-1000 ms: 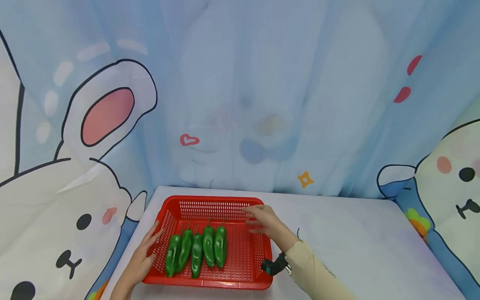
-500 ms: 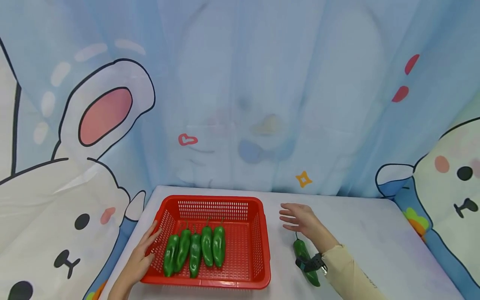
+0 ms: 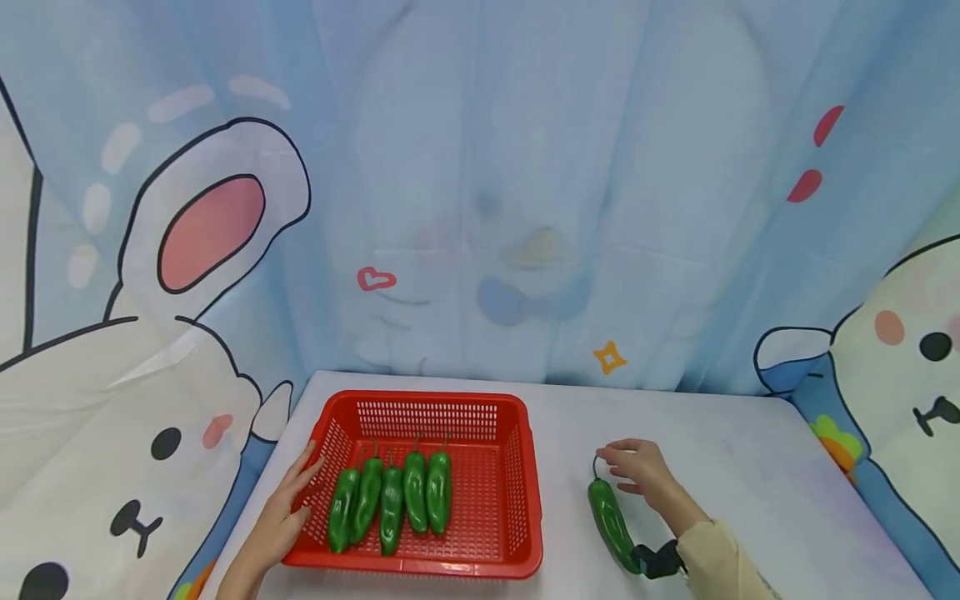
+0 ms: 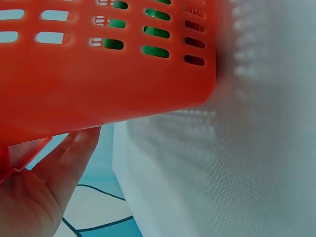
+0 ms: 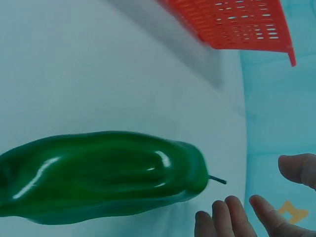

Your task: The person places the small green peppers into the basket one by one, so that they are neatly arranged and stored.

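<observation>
A long green chili pepper (image 3: 611, 521) lies on the white table to the right of a red plastic basket (image 3: 495, 569). My right hand (image 3: 645, 475) is over the table at the pepper's stem end, fingers apart and holding nothing. In the right wrist view, the fingertips (image 5: 237, 215) are apart from the pepper (image 5: 113, 173) and its stem. My left hand (image 3: 277, 521) rests against the basket's left rim with fairly straight fingers. In the left wrist view, that hand (image 4: 44, 182) is partly hidden behind the basket wall (image 4: 98, 94).
Several green chili peppers (image 3: 392, 508) lie side by side in the left half of the basket. Behind the white table (image 3: 720, 467) hangs a blue curtain (image 3: 480, 167) printed with cartoon rabbits.
My right hand has moved from over the basket's right side to the pepper on the table, which has come into fuller view. The left hand has stayed at the basket.
</observation>
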Available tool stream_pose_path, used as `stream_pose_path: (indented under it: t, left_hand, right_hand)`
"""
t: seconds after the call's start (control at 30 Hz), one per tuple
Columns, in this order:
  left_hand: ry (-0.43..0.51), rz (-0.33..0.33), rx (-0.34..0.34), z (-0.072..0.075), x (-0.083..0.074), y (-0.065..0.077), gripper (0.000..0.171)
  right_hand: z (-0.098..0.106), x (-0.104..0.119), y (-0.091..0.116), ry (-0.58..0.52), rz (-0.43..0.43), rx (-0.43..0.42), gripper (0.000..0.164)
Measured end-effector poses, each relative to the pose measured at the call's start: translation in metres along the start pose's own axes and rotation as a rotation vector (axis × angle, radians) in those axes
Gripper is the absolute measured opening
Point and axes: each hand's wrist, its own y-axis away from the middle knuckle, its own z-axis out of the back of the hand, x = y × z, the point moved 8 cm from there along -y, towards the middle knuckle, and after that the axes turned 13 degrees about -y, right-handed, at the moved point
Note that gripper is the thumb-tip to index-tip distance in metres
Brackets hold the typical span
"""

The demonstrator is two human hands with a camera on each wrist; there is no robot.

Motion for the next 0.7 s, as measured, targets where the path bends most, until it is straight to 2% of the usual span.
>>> stream_pose_path:
  t: [0.33, 0.5, 0.7]
  left_hand:
    - [-0.014, 0.021, -0.003, -0.001, 0.000, 0.002, 0.074]
    - [-0.017, 0.013, -0.004, -0.001, -0.001, 0.002, 0.072]
    - [-0.020, 0.006, -0.007, 0.000, -0.001, 0.001, 0.072]
  right_hand:
    - [-0.003, -0.030, -0.007, 0.070, -0.028, -0.022, 0.049]
    - [-0.004, -0.030, -0.009, 0.099, -0.015, -0.028, 0.048]
    - [-0.007, -0.030, -0.012, 0.080, 0.004, -0.015, 0.041]
